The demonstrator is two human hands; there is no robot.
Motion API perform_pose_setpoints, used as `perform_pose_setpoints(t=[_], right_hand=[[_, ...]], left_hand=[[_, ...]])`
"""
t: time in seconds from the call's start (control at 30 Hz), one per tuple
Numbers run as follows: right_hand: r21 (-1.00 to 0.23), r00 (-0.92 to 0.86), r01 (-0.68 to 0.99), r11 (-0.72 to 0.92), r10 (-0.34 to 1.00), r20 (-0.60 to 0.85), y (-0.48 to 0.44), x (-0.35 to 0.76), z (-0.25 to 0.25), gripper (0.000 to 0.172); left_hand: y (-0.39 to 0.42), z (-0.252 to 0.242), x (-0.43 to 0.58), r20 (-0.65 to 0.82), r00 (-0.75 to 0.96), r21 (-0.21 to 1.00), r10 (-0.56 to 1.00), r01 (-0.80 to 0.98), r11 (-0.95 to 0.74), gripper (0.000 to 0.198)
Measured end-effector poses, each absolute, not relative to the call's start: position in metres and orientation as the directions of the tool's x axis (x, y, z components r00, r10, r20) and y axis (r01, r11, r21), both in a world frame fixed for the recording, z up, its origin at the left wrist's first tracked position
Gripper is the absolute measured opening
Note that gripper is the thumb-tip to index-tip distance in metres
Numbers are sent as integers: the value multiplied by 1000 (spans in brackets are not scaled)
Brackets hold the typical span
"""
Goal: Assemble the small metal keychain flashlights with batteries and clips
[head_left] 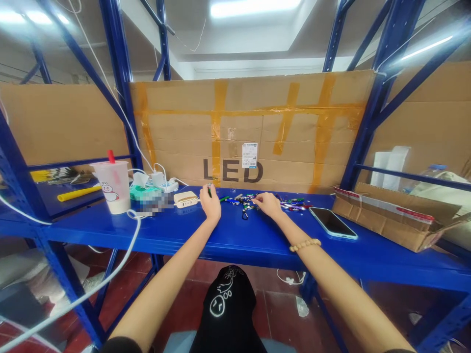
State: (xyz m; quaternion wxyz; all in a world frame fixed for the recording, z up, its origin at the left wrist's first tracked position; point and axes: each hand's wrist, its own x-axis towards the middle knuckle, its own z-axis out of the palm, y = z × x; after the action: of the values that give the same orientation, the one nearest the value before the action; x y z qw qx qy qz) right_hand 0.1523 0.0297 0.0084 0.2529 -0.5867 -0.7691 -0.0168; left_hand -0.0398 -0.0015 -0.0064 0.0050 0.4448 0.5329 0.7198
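A scatter of small coloured carabiner-like clips [290, 203] lies on the blue metal shelf [235, 235] in front of a cardboard sheet marked LED [253, 127]. My left hand [210, 202] is closed, pinching a small green clip [209, 190] and holding it upright at the pile's left end. My right hand [268, 203] rests palm down on the pile, its fingers curled over the clips. What its fingertips hold is too small to make out. A beaded bracelet [304, 244] sits on my right wrist.
A phone [332, 222] lies face up right of the clips, beside an open cardboard box [393, 215]. To the left are a plastic cup with a red straw [113, 186], a tissue pack [142, 193], a white power bank [185, 199] and chargers with white cables [162, 181].
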Motion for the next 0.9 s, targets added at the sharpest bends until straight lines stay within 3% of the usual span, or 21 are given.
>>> perform_pose_setpoints(t=[0.13,0.3,0.43,0.63,0.8,0.9], right_hand=[[-279,-204,900,334,890,407,41,160,12,28],[-309,-423,814,491,867,263,54,171,14,21],[-339,-450,784,521,852,267,64,181,17,38],[-226,-393,855,468,867,308,87,180,24,24],[-125,-505,828,547,823,260,102,153,21,23],[-110,-544,809,577,806,231,110,141,20,20]], left_hand=[[6,4,-48,628,-643,769,439,423,-479,24],[10,24,-57,693,-544,715,473,431,-551,24],[3,34,-57,749,-384,662,540,457,-594,27],[-1,37,-61,736,-72,633,673,425,-647,27],[8,41,-61,622,211,667,754,362,-652,17],[14,41,-59,588,288,674,756,344,-654,14]])
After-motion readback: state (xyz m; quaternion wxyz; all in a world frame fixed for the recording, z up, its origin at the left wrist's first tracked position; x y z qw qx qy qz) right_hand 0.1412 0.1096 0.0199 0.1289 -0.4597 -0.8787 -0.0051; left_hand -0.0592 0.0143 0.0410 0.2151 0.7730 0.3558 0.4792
